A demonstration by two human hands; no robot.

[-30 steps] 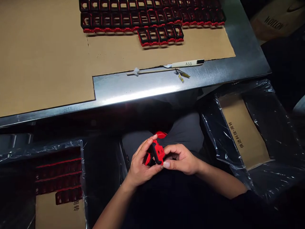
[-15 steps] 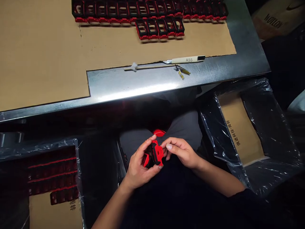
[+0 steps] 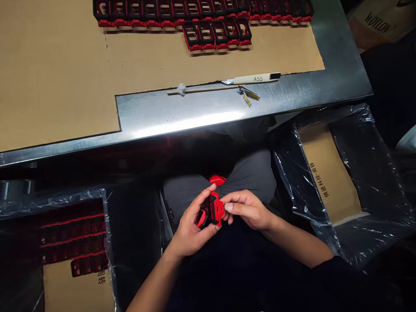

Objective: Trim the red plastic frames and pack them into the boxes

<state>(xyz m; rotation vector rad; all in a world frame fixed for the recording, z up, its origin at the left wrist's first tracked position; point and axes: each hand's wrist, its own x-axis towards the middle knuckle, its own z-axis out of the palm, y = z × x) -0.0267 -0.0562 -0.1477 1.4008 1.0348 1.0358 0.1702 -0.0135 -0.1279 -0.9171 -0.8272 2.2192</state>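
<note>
My steel-topped bench (image 3: 175,115) spans the top of the frame, with a cardboard sheet (image 3: 55,73) covering most of it toward the upper left. Rows of red-and-black plastic frames (image 3: 201,17) stand on the sheet along the top edge. Below the bench sit two plastic-lined cartons: one at lower right (image 3: 328,182), and one at lower left (image 3: 52,203) holding stacked frames (image 3: 73,236). Along the sheet's edge lie a utility knife (image 3: 256,78) marked A55, a cotton-tipped stick (image 3: 181,89) and a small metal clip (image 3: 248,93).

Over my lap, my left hand (image 3: 191,225) grasps a red-and-black plastic piece (image 3: 214,210), its fingers wrapped round it. My right hand (image 3: 248,210) is curled, its fingertips (image 3: 225,207) against the piece's right edge. A red part (image 3: 217,180) shows just beyond, between my thighs (image 3: 251,173). Keeping the left grip steady should let the right fingertips press evenly without twisting the piece.
</note>
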